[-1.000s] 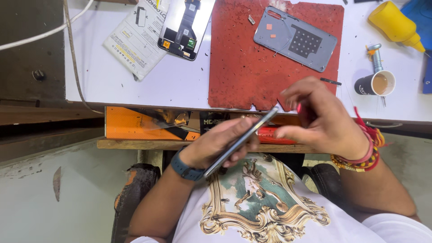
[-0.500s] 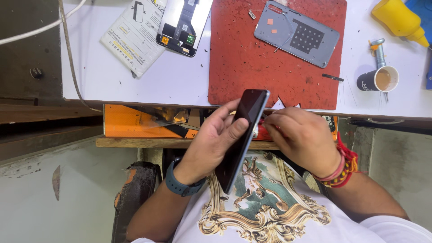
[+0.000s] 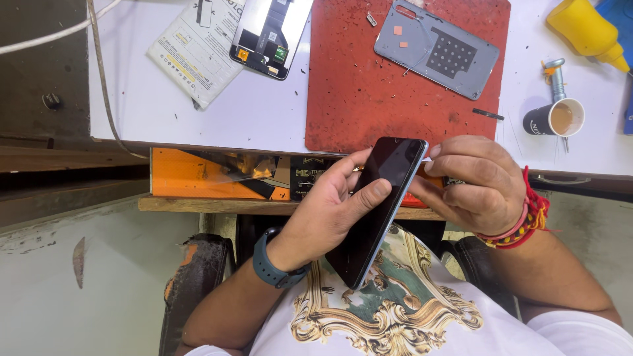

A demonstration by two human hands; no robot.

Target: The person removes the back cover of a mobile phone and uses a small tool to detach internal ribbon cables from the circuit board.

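Two hands grip one dark phone [image 3: 379, 207] below the red mat [image 3: 369, 99]: left hand [image 3: 330, 211] clasps its face, right hand [image 3: 471, 184] pinches its upper edge.

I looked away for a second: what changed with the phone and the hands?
The black smartphone turned from edge-on to screen up, held by the left hand. The right hand came down to pinch its upper edge. The red work mat and grey back cover stayed put.
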